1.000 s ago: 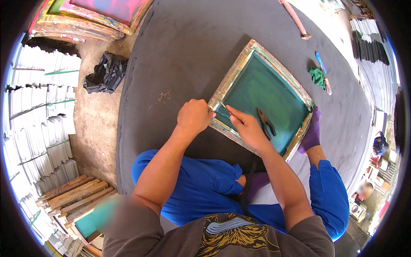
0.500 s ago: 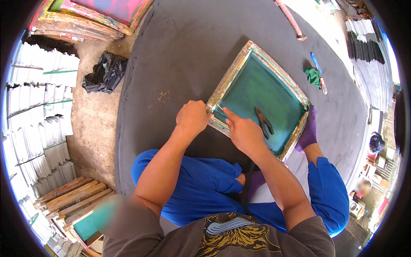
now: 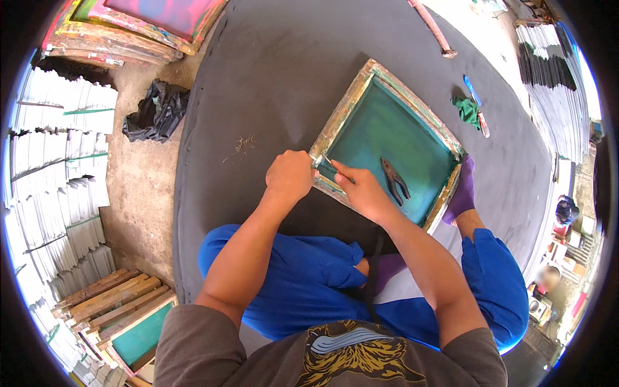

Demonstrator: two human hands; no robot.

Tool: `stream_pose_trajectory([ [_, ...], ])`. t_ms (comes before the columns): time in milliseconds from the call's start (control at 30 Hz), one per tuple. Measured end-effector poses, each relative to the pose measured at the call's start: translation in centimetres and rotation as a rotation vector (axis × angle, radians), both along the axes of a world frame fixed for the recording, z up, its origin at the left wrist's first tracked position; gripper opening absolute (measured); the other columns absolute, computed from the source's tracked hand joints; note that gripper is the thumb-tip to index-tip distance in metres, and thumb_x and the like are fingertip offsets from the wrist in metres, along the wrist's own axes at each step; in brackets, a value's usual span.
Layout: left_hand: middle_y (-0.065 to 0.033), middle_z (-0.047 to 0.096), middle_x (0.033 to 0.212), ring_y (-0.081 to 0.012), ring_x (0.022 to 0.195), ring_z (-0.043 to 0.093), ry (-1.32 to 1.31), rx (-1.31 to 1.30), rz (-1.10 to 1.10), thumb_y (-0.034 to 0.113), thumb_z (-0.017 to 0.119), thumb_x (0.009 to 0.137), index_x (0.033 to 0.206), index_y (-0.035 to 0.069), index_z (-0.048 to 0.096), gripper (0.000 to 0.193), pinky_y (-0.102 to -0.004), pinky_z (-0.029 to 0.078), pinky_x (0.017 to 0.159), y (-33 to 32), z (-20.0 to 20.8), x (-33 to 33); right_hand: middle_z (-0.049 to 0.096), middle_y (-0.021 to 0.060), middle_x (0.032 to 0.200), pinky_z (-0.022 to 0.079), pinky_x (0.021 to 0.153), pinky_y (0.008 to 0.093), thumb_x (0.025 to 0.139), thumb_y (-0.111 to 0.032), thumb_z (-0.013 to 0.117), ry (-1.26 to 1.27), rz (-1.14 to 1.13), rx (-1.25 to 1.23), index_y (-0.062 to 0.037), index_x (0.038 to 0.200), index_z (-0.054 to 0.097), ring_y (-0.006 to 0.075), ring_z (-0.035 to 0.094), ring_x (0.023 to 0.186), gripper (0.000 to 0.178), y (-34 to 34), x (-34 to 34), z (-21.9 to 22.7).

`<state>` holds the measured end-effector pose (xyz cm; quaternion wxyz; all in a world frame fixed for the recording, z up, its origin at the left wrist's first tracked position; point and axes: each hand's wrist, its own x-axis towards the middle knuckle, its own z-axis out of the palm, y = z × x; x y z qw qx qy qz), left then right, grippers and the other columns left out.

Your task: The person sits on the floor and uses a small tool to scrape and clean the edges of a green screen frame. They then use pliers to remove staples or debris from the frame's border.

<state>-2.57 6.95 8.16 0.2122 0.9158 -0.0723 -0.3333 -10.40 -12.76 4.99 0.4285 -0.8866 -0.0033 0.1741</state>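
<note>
A wooden screen-printing frame [image 3: 418,106] with green mesh [image 3: 393,122] lies tilted on the dark surface before me. My left hand [image 3: 289,174] is closed at the frame's left corner, its fingertips mostly hidden behind the fist. My right hand [image 3: 364,195] is over the near-left part of the mesh, fingers closed round a thin tool [image 3: 327,159]. Its narrow, light tip points at the frame's left corner; the rest is covered by the hand. A pair of pliers [image 3: 393,182] rests on the mesh, right of my right hand.
A hammer [image 3: 436,31] lies at the far side. Right of the frame are a green cloth [image 3: 465,113] and a blue-handled tool [image 3: 472,90]. Small scraps [image 3: 242,146] lie left. My sock-covered foot [image 3: 461,190] touches the frame's right corner. A black bag [image 3: 157,111] sits on the floor.
My right hand has drawn back slightly toward me and left, its index finger now curled, and the thin tool's tip shows more plainly. My left hand stays at the corner.
</note>
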Motion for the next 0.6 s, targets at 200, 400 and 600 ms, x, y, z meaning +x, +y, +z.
stream_pose_trajectory([
  [200, -0.024, 0.076, 0.101, -0.042, 0.099, 0.075, 0.053, 0.004, -0.002, 0.029, 0.082, 0.089, 0.102, 0.001, 0.079, 0.031, -0.0494, 0.061, 0.084, 0.6, -0.1, 0.3, 0.074, 0.0183, 0.083, 0.056, 0.061, 0.0429, 0.108, -0.032, 0.056, 0.078, 0.078, -0.417, -0.019, 0.155, 0.053, 0.0324, 0.073, 0.066, 0.048, 1.8, -0.4, 2.7],
  [400, -0.0223, 0.077, 0.101, -0.0406, 0.099, 0.075, 0.074, 0.013, 0.012, 0.029, 0.084, 0.087, 0.103, 0.006, 0.081, 0.029, -0.0488, 0.061, 0.084, 0.8, 0.4, 0.7, 0.068, 0.0127, 0.074, 0.053, 0.054, 0.0375, 0.109, -0.037, 0.056, 0.748, -0.332, 0.792, -0.0208, 0.153, 0.056, 0.0258, 0.067, 0.058, 0.047, -2.2, 0.4, -0.5],
  [600, -0.0281, 0.074, 0.09, -0.0451, 0.09, 0.075, 0.02, -0.052, 0.016, 0.036, 0.086, 0.082, 0.093, -0.002, 0.079, 0.04, -0.0512, 0.06, 0.08, 0.9, -0.3, 0.7, 0.047, -0.0008, 0.065, 0.034, 0.042, 0.0251, 0.111, -0.04, 0.052, -0.003, -0.081, 0.156, -0.0231, 0.154, 0.055, 0.0083, 0.04, 0.047, 0.046, -0.5, -0.2, -1.6],
])
